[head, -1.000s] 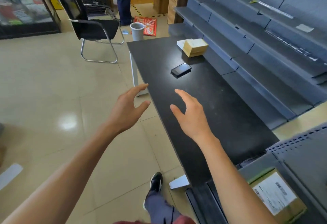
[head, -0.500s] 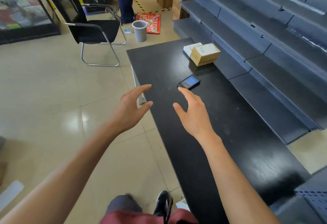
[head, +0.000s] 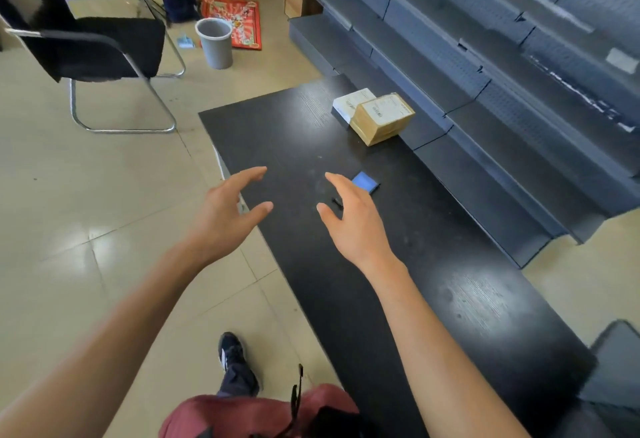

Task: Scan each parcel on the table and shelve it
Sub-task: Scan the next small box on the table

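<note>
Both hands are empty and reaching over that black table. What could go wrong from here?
The scanner lies flat just past the right hand; a hasty grab might slide it along the table. The brown parcel leans on the white parcel, so lifting one may shift the other.

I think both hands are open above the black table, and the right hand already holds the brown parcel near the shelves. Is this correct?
Not quite. The head view shows the right hand open and holding nothing; the brown parcel lies untouched on the black table, farther along, near the shelves. The left hand is open too, as you said.
</note>
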`<action>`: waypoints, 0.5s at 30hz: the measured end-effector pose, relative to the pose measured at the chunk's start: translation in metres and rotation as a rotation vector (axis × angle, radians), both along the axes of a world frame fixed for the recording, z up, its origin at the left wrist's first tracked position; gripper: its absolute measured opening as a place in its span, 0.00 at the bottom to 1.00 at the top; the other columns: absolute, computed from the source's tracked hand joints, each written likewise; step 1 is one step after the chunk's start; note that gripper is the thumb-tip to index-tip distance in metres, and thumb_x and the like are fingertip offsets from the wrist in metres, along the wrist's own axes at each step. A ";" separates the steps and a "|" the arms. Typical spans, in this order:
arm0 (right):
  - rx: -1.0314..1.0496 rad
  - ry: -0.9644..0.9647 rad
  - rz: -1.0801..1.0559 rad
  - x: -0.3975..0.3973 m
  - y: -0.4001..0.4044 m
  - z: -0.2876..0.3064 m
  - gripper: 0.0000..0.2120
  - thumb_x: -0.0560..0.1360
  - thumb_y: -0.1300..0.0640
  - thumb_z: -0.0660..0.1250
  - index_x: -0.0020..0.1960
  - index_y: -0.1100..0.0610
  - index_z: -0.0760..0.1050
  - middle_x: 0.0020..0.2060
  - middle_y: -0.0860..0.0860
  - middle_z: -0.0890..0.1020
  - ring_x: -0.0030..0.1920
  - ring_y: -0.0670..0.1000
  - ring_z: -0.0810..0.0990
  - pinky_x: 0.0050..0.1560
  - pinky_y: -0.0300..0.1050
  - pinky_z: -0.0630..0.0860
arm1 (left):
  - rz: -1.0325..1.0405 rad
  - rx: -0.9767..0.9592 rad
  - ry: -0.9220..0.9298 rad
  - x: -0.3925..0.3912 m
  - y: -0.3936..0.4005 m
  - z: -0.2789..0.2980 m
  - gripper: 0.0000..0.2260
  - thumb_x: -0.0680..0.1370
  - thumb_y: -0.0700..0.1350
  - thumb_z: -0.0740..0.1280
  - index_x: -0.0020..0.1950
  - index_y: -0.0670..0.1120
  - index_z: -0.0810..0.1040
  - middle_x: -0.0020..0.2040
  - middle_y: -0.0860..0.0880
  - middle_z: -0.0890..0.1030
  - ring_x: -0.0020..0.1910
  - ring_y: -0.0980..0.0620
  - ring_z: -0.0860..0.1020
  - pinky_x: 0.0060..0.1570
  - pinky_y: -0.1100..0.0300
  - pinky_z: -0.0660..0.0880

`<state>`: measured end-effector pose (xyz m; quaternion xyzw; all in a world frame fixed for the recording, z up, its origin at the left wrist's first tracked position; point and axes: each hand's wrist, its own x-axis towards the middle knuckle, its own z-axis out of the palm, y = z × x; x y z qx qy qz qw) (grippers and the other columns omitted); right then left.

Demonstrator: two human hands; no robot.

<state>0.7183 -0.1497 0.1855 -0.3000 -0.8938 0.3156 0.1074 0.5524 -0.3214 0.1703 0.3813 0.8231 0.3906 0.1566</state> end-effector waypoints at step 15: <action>-0.105 -0.025 -0.493 -0.051 0.084 -0.075 0.24 0.81 0.54 0.67 0.75 0.53 0.69 0.74 0.50 0.71 0.75 0.53 0.64 0.72 0.58 0.68 | -0.428 -0.057 0.014 -0.116 0.197 -0.014 0.26 0.79 0.49 0.72 0.76 0.54 0.71 0.70 0.59 0.76 0.66 0.64 0.72 0.67 0.58 0.72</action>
